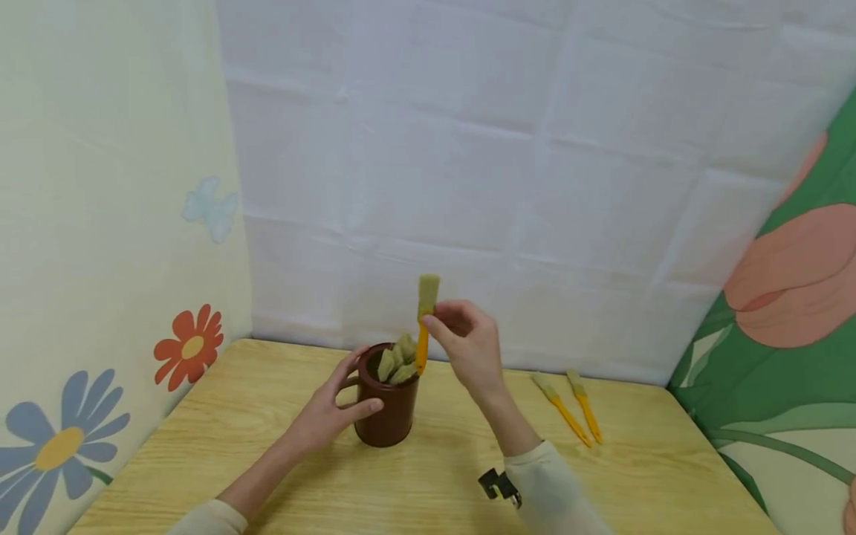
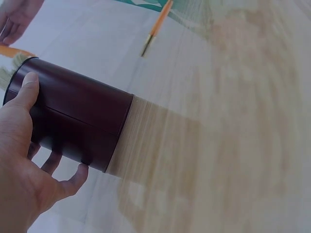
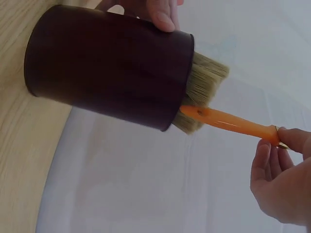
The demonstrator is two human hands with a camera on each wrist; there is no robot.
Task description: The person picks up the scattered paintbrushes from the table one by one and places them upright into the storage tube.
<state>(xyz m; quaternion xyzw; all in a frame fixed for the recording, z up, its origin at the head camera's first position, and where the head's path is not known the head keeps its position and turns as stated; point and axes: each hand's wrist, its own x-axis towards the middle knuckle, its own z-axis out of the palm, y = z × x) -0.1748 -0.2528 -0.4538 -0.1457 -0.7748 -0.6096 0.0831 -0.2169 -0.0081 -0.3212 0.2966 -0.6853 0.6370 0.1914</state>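
A dark brown mug (image 1: 386, 416) with a handle stands upright on the table, several pale bristle heads (image 1: 398, 360) showing above its rim. My left hand (image 1: 334, 411) holds the mug from its handle side, thumb on the near wall and fingers round the back, as the left wrist view (image 2: 24, 150) also shows. Between the thumb and fingers of my right hand (image 1: 471, 348) is a paintbrush (image 1: 423, 327), pinched near its metal band, bristles up. Its orange handle (image 3: 228, 121) points down, with the tip right at the mug's rim beside the other bristles.
Two more paintbrushes (image 1: 576, 409) with orange handles lie on the wooden table (image 1: 642, 461), right of the right forearm. A white cloth (image 1: 535, 223) hangs behind the table. Flower-printed panels (image 1: 80, 297) stand at both sides.
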